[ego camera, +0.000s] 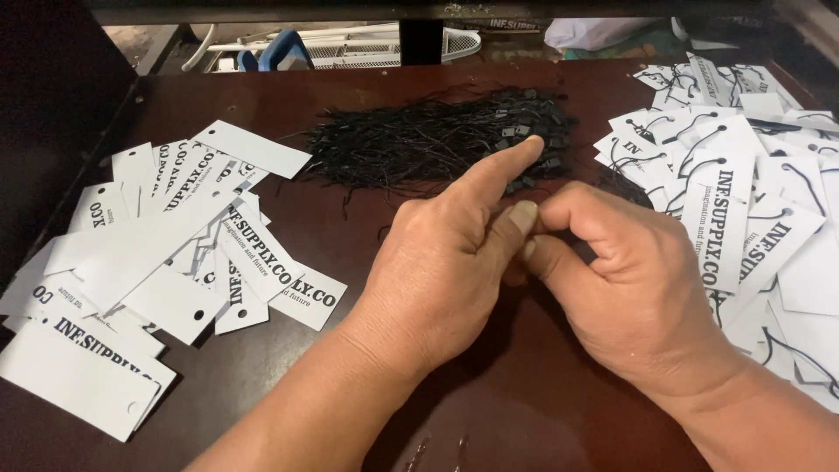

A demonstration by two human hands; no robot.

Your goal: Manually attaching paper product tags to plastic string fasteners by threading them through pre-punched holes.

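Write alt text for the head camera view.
Two bare hands meet at the middle of a dark brown table, left hand and right hand with fingertips together, in front of a black string pile. Unstrung white tags lie left, strung white tags right.

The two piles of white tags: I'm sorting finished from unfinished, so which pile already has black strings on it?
The pile on the right: black loops run through its tags. The left pile shows bare punched holes.
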